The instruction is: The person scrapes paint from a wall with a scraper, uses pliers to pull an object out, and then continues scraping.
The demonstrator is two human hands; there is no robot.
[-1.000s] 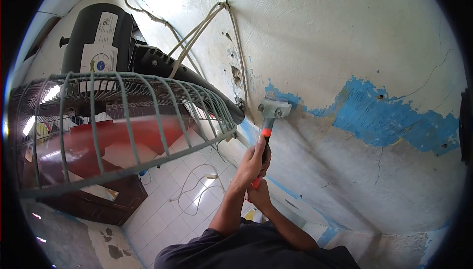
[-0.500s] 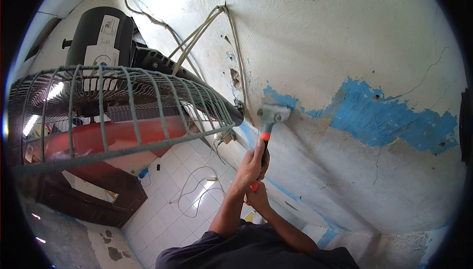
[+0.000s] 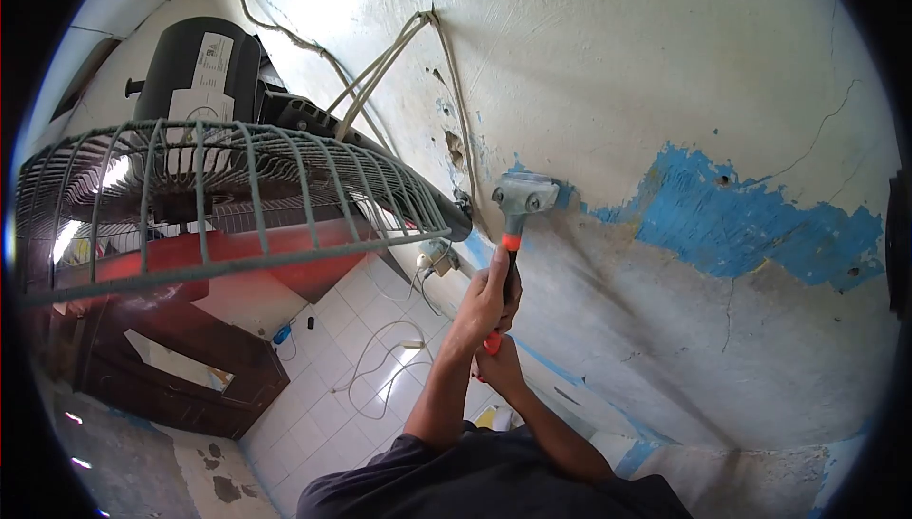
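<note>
A long-handled scraper (image 3: 525,198) with a broad grey metal head and a black and red handle meets the wall (image 3: 665,82) along its blade edge. My left hand (image 3: 489,296) is wrapped round the upper handle, below the orange collar. Lower down, my right hand (image 3: 498,367) is closed round the red handle end; part of its grip is hidden. Beside and right of the scraper head, a ragged patch of blue paint (image 3: 722,220) shows between the cream coat above and the bare grey plaster (image 3: 589,320) below.
A large fan (image 3: 204,196) with a wire guard and turning red blades fills the left, near my left arm. Cables (image 3: 385,63) hang from the wall. Below are a tiled floor (image 3: 328,405) with a loose cord (image 3: 356,377), and a dark wooden cabinet (image 3: 180,391).
The scraper head has moved a little up the wall, and both hands have risen slightly with it. The fan guard appears slightly shifted in view.
</note>
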